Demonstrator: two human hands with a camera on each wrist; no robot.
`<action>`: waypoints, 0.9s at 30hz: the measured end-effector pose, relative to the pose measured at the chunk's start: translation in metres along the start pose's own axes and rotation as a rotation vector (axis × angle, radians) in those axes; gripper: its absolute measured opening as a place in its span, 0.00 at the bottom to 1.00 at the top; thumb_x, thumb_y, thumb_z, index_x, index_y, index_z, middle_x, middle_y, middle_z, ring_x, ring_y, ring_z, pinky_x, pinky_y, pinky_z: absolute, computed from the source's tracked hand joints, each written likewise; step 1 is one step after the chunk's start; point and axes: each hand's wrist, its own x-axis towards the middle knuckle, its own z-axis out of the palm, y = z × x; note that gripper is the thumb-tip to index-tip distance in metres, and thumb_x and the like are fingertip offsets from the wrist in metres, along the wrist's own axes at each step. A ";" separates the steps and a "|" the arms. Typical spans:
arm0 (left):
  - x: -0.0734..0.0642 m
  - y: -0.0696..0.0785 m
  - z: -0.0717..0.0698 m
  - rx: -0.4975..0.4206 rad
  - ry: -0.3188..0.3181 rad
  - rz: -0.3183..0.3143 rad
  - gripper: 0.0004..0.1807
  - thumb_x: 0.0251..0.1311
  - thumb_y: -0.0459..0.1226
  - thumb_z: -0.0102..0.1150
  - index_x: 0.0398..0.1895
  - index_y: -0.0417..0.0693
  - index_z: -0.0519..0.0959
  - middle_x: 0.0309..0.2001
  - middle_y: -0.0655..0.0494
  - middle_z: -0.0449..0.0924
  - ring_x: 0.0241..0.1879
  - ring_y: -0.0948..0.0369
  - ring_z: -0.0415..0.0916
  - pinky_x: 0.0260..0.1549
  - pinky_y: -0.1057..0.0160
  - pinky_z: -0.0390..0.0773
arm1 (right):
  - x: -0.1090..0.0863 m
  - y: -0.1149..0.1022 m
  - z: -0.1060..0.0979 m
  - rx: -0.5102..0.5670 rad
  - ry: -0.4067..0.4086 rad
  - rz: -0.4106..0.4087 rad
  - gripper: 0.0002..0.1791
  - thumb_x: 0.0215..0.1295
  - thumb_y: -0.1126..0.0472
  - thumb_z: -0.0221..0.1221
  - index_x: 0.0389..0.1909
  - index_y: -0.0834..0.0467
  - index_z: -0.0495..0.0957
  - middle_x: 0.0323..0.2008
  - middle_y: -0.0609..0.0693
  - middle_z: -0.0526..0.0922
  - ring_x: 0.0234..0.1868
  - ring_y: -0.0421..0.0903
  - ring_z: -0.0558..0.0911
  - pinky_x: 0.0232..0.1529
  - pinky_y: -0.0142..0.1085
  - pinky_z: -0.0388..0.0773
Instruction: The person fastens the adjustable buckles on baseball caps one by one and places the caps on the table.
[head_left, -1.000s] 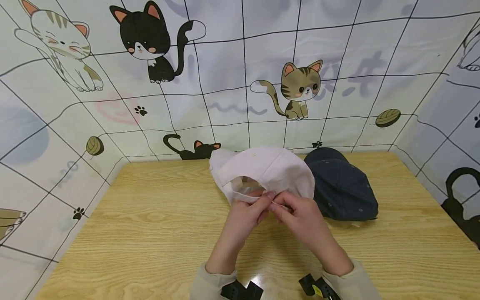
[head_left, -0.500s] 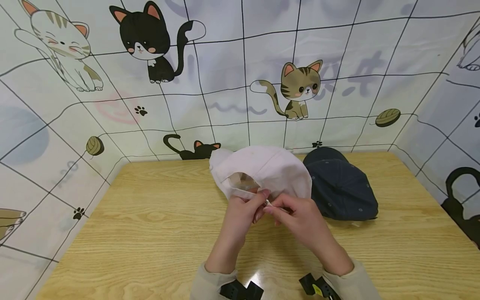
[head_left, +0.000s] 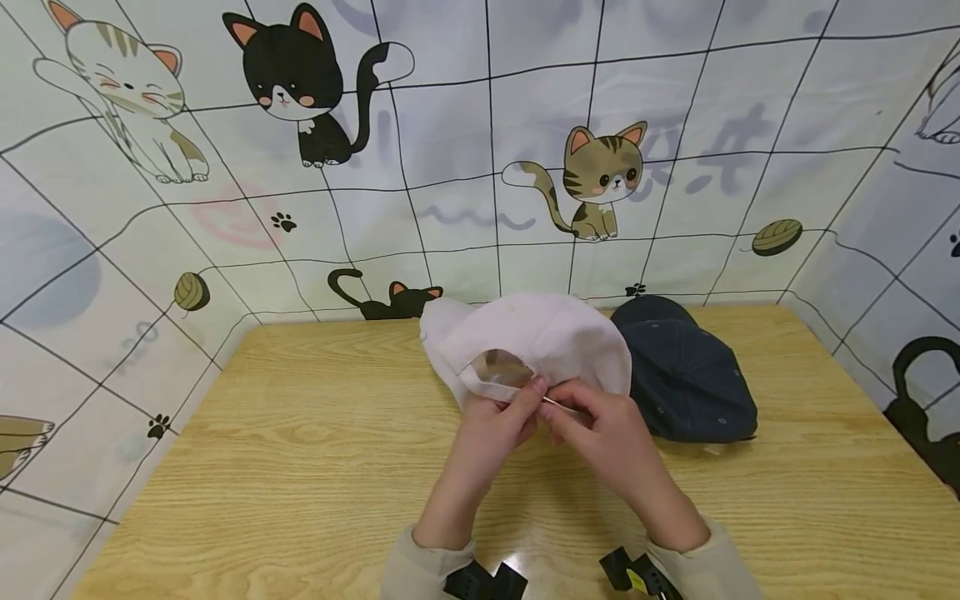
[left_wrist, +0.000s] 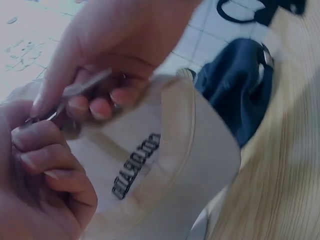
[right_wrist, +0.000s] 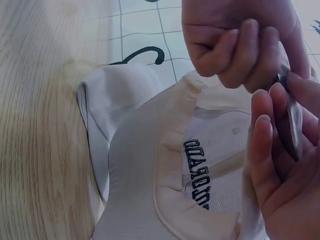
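Note:
A pale pink baseball cap point(head_left: 558, 333) is tilted with its back opening toward me, and its adjusting strap point(head_left: 487, 388) runs below the opening. My left hand point(head_left: 495, 433) pinches the strap near its middle with thumb and fingers. Close beside it, my right hand point(head_left: 603, 429) pinches the strap's other part, whose loose end point(left_wrist: 89, 84) sticks out in the left wrist view. Between the fingertips a small dark metal buckle point(right_wrist: 281, 79) shows partly in the right wrist view, the rest hidden by fingers. Dark reversed lettering point(left_wrist: 135, 167) marks the cap's inside.
A navy baseball cap point(head_left: 682, 379) lies right beside the pale one on the wooden table point(head_left: 315, 450). Behind the table hangs a cat-printed cloth point(head_left: 450, 167), which also covers both sides.
Half a second ago the cap shifted slightly left and a shiny bit showed between the hands; now the cap is back to the right, with the hands still pinching the strap.

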 end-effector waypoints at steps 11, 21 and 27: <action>0.004 -0.016 0.000 0.318 0.222 0.250 0.10 0.61 0.45 0.51 0.31 0.50 0.74 0.27 0.58 0.71 0.27 0.62 0.67 0.25 0.65 0.70 | 0.002 -0.023 -0.006 0.034 -0.030 0.081 0.03 0.55 0.66 0.61 0.25 0.58 0.77 0.15 0.44 0.73 0.17 0.38 0.73 0.21 0.31 0.69; -0.001 0.003 0.005 0.223 0.219 0.170 0.11 0.63 0.40 0.49 0.31 0.40 0.74 0.22 0.50 0.71 0.19 0.58 0.68 0.18 0.63 0.72 | 0.004 -0.025 -0.007 0.040 -0.041 0.124 0.03 0.55 0.64 0.61 0.25 0.55 0.77 0.15 0.43 0.74 0.18 0.37 0.73 0.23 0.32 0.70; -0.005 0.013 0.007 0.198 0.216 0.096 0.11 0.64 0.38 0.48 0.30 0.38 0.73 0.22 0.45 0.71 0.20 0.55 0.68 0.20 0.63 0.72 | 0.003 -0.025 -0.008 0.036 -0.028 0.130 0.04 0.54 0.64 0.61 0.24 0.56 0.77 0.15 0.43 0.74 0.19 0.38 0.73 0.23 0.32 0.70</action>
